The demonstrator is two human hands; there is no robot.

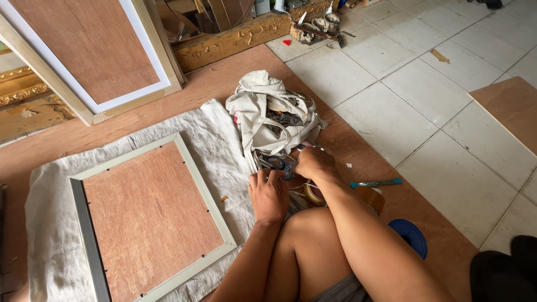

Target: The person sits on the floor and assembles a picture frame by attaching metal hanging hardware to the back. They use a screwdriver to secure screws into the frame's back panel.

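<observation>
My left hand (268,196) rests flat on a pile of small metal parts and tools (274,163) spilling from a crumpled white cloth bag (263,112). My right hand (314,163) is curled over the same pile, fingers pinched on something small that I cannot make out. A picture frame (151,215) lies face down on a white cloth (50,246) to the left, its brown backing board showing inside a pale border. My knee fills the lower middle of the view.
A teal-handled tool (376,183) and a roll of brown tape (313,193) lie by my right arm, a blue round lid (411,235) beyond. Another backed frame (95,50) leans at the top left. Gilded mouldings (240,39), white floor tiles (425,89), a wooden board (512,106) surround.
</observation>
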